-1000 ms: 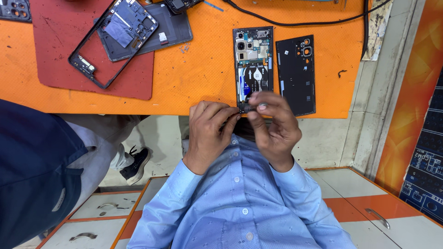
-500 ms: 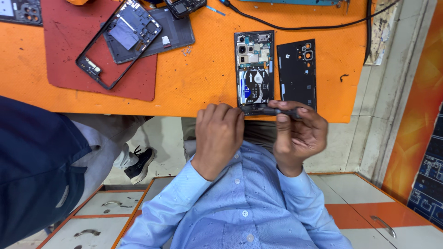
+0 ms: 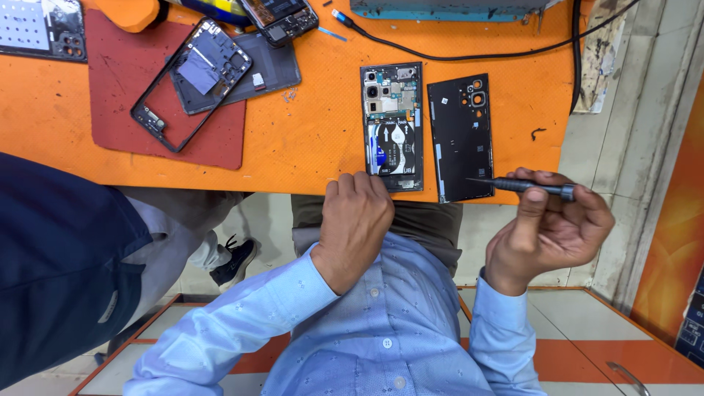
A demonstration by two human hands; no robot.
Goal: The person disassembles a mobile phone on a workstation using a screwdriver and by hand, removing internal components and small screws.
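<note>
An opened phone (image 3: 392,125) with its inner boards bare lies on the orange table (image 3: 308,147), near the front edge. Its black back cover (image 3: 460,136) lies just to the right. My left hand (image 3: 357,220) rests curled at the table edge, fingertips touching the phone's near end. My right hand (image 3: 554,227) is off the table to the right. It grips a slim dark screwdriver (image 3: 524,185) whose tip points left over the near corner of the back cover.
A dark red mat (image 3: 117,88) at the left carries a black phone frame (image 3: 192,84) and a grey panel (image 3: 271,66). A black cable (image 3: 455,53) runs along the back. Another person in dark blue (image 3: 66,271) sits at my left.
My right hand has pulled away from the phone to the right, carrying the screwdriver. My left hand stays by the phone's near end. The view has shifted a little.
</note>
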